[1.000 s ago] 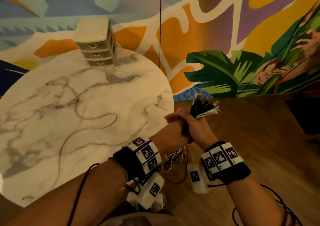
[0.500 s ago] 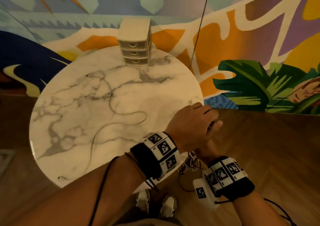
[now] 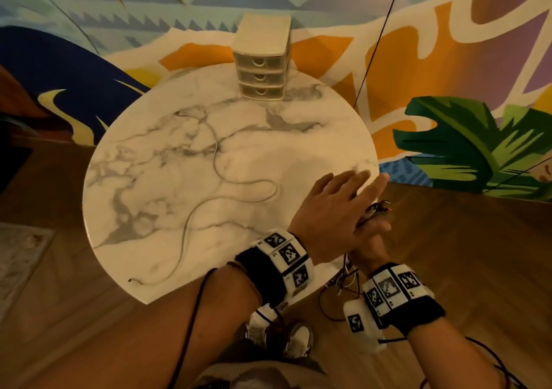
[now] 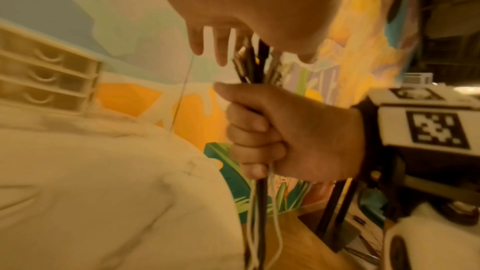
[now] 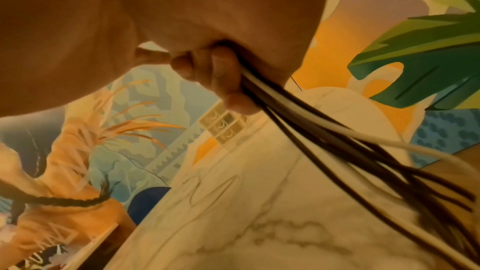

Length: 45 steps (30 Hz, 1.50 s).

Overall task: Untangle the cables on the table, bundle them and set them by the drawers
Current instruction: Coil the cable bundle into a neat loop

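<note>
One loose cable (image 3: pixel 215 161) lies snaking across the middle of the table (image 3: pixel 298 155), apart from the drawers (image 3: pixel 261 69) at its far edge. Off the right edge, the right hand (image 4: pixel 291 132) fists the bundle (image 4: pixel 255 65) upright, presumably to keep ends aligned; the left hand (image 3: pixel 334 209) hovers spread-fingered above it.

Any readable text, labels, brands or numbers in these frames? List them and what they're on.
No readable words, brands or numbers.
Left wristband: square black-and-white coded markers, no letters.
Right wristband: the same kind of markers; tiny marks on the edges too small to read.
Drawers: no label visible.
Wall mural: painted shapes, no legible lettering.
</note>
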Each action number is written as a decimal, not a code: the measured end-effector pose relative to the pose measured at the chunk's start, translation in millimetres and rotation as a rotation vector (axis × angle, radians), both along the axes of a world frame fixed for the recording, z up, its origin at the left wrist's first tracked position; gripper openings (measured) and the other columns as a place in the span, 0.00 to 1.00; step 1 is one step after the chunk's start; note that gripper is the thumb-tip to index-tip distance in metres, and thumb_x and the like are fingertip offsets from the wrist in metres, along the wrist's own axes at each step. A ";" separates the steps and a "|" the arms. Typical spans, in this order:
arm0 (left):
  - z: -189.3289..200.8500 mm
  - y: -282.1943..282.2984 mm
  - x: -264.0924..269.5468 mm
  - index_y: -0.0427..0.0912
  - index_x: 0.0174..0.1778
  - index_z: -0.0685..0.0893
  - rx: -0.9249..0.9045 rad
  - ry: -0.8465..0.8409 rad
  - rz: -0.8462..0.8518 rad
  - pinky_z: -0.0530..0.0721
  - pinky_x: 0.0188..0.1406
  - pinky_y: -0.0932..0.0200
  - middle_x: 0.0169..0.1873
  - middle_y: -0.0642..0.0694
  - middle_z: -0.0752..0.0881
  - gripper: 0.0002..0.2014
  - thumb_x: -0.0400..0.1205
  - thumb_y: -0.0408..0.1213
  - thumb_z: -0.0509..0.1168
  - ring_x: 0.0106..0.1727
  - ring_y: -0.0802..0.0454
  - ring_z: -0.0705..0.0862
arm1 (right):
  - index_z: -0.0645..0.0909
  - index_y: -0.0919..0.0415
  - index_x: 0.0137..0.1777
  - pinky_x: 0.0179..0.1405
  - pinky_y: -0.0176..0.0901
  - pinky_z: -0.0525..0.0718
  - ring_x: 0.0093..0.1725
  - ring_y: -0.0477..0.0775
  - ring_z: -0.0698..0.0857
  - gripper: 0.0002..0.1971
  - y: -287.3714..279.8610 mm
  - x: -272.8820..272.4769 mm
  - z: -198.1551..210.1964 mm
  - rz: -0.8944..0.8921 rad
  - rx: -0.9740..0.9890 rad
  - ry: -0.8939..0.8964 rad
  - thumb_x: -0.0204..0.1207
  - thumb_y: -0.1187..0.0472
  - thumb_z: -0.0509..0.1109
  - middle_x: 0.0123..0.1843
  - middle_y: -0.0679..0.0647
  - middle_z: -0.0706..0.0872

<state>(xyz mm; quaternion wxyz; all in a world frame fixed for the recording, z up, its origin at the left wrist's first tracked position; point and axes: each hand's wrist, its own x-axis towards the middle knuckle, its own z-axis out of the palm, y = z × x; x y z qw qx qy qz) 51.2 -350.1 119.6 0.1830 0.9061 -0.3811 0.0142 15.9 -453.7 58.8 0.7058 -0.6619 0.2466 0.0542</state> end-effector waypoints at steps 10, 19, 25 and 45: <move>-98.4 222.4 12.7 0.42 0.67 0.71 0.445 0.418 0.825 0.77 0.58 0.47 0.66 0.39 0.76 0.28 0.79 0.58 0.57 0.64 0.37 0.75 | 0.85 0.67 0.57 0.14 0.36 0.72 0.13 0.51 0.71 0.25 14.2 -6.3 -15.6 0.209 0.169 -0.005 0.76 0.52 0.52 0.21 0.62 0.79; -112.3 210.6 -14.0 0.44 0.67 0.70 0.483 0.601 0.560 0.78 0.52 0.51 0.60 0.40 0.82 0.21 0.84 0.53 0.53 0.58 0.39 0.81 | 0.82 0.59 0.63 0.17 0.38 0.65 0.14 0.48 0.63 0.21 46.6 -7.6 -23.3 0.348 0.033 0.051 0.87 0.60 0.47 0.30 0.64 0.83; -62.9 112.8 -25.1 0.46 0.68 0.68 0.331 0.377 0.169 0.71 0.34 0.54 0.49 0.41 0.86 0.17 0.83 0.45 0.52 0.43 0.39 0.84 | 0.85 0.53 0.53 0.16 0.41 0.66 0.15 0.51 0.67 0.16 71.6 3.1 -29.0 0.339 -0.078 0.201 0.84 0.49 0.56 0.32 0.67 0.83; -20.8 35.8 90.7 0.36 0.43 0.84 -0.711 1.013 0.467 0.65 0.15 0.69 0.20 0.49 0.71 0.11 0.84 0.33 0.58 0.15 0.62 0.67 | 0.85 0.68 0.39 0.17 0.38 0.60 0.15 0.48 0.61 0.23 47.7 -45.1 -10.2 -0.012 0.288 0.166 0.83 0.56 0.54 0.32 0.64 0.83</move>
